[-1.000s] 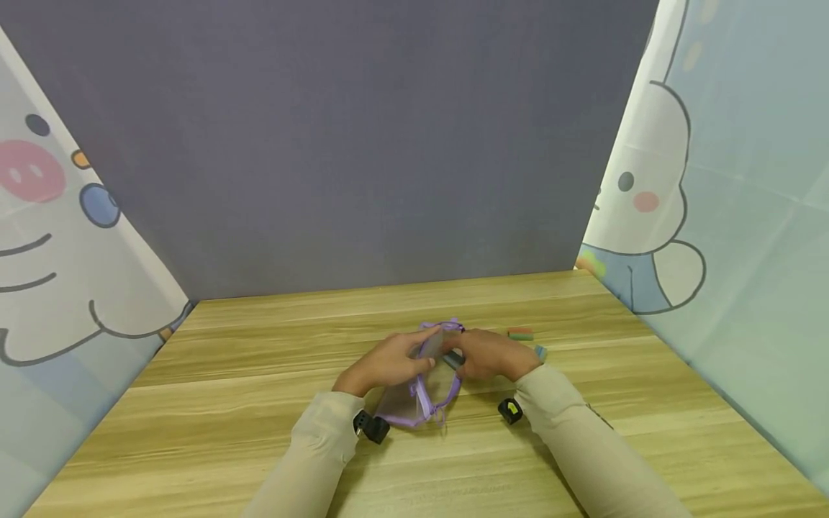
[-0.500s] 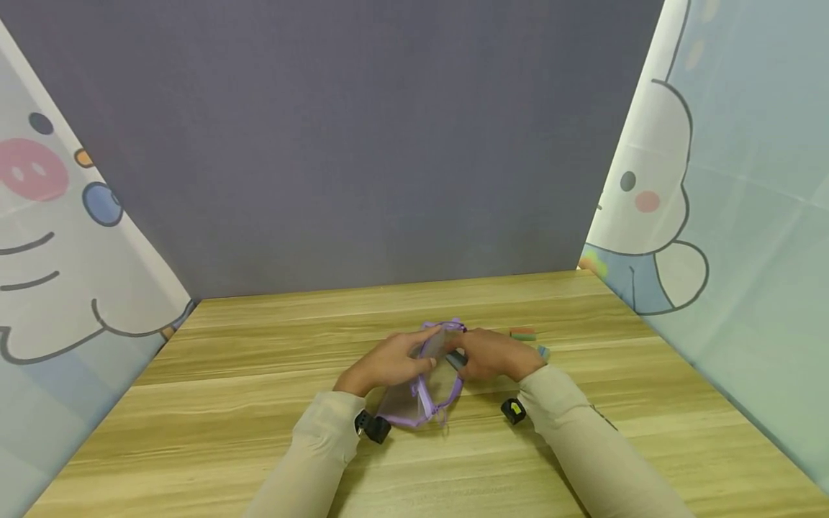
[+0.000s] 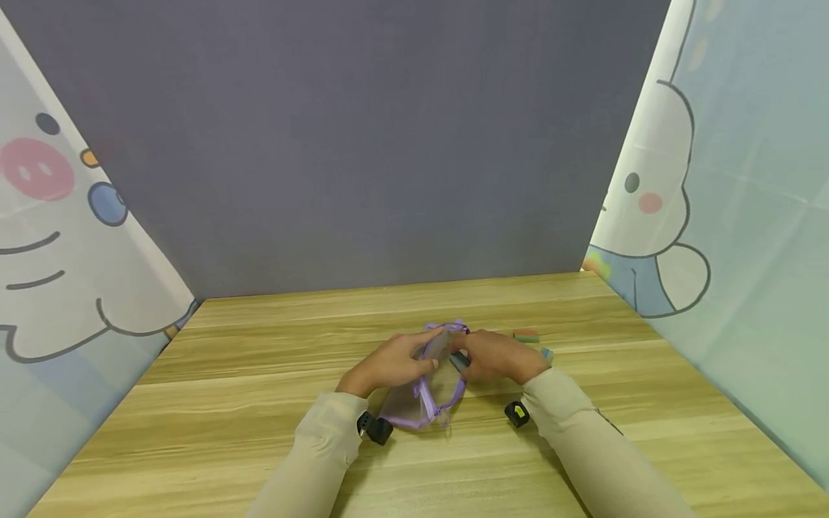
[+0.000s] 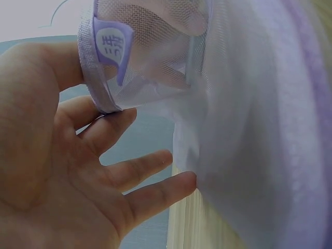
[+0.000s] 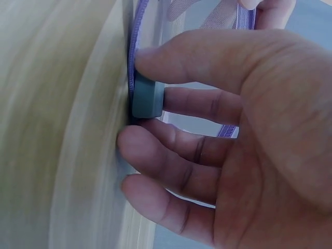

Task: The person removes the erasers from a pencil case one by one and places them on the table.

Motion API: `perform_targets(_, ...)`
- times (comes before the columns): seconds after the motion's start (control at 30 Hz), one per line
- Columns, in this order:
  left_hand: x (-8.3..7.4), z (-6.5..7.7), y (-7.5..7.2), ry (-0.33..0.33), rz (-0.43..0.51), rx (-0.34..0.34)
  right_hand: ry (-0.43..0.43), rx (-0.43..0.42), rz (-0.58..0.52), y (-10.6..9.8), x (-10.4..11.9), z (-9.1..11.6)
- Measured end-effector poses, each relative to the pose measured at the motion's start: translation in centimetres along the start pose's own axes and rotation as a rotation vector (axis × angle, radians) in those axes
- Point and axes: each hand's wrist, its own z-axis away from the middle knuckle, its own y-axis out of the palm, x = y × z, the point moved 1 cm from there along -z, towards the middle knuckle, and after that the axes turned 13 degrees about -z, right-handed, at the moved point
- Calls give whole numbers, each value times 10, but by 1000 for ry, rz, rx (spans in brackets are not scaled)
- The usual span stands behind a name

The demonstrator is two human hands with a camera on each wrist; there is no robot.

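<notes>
A mesh pouch (image 3: 404,406) with purple trim and a purple zip lies on the table, its mouth spread apart. My left hand (image 3: 391,360) holds the purple edge of its opening between thumb and fingers; a small lilac tag (image 4: 114,49) hangs there. At the pouch's other side, my right hand (image 3: 495,356) pinches a small teal-and-grey block (image 5: 148,98), shaped like an eraser, between thumb and fingers. The block sits right at the zip edge. Mesh and fingers partly cover it in the left wrist view.
Just right of my right hand lie an orange-and-green block (image 3: 526,336) and a blue block (image 3: 547,354), the latter partly behind the wrist. Black wrist cameras (image 3: 517,414) sit on both wrists. A dark upright panel (image 3: 388,144) borders the wooden table (image 3: 259,446) at the back.
The head view has turned very slightly to the left. Both hands, the pouch and the block keep their places relative to one another.
</notes>
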Motion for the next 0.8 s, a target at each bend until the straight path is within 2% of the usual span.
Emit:
perform_targets(0.2,0,1,1,-18,0,7,-47,-11,-14,1,-2,2)
perform_targets(0.8,-1,1,2,-12,7,-11,-93,-54,-73,-4,-5,9)
